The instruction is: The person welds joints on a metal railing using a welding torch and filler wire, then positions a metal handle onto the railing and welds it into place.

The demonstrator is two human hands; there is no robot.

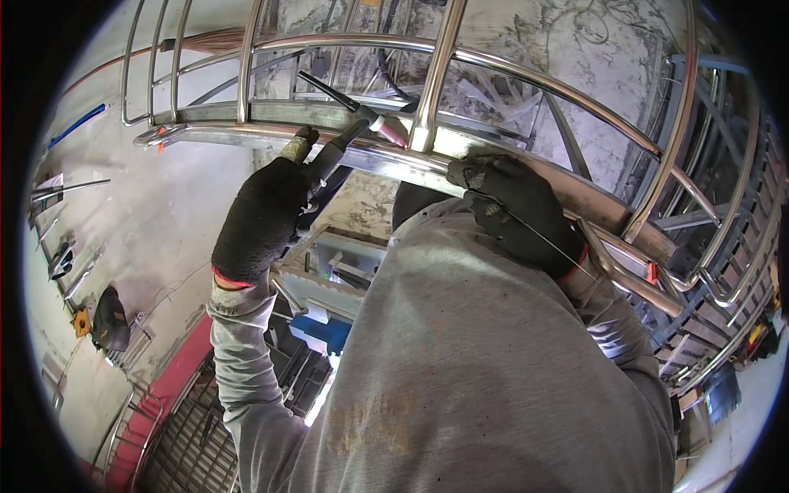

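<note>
I see the welding torch [349,123] gripped in my left hand [263,218], fingers wrapped tight round its dark handle, its pinkish ceramic nozzle pointing at the foot of an upright bar [436,82] where it meets the curved rail [362,156] of the stainless railing frame. My right hand [514,209] rests on that rail just right of the joint, fingers pinched on a thin filler rod [546,242] that runs back along my sleeve. My judgement: the nozzle sits very near the joint, so a wobble could touch the tip to the polished steel and scar it, and the rod could slip from the gloved pinch. A welding mask [108,319] lies on the floor, far left.
</note>
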